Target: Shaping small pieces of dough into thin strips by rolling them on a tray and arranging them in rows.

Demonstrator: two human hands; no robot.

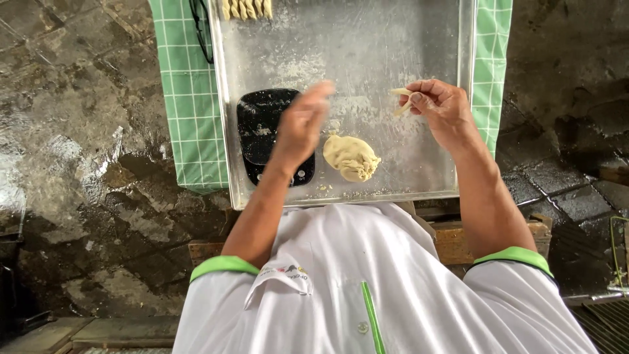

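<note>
A floured metal tray point(426, 52) lies in front of me on a green checked cloth point(190, 98). My right hand point(442, 108) pinches a thin folded strip of pale dough point(401, 100) above the tray. My left hand point(303, 121) hovers, blurred, with fingers loosely together and nothing seen in it, over a black digital scale point(259, 124) at the tray's left. A lump of dough point(352, 157) rests on the tray between my hands. Several twisted dough pieces point(246, 8) line the tray's far edge.
Black glasses point(200, 26) lie on the cloth left of the tray. Wet dark stone floor point(78, 131) surrounds the tray. A low wooden seat point(452, 239) shows under my white shirt. A metal grate point(609, 314) is at lower right.
</note>
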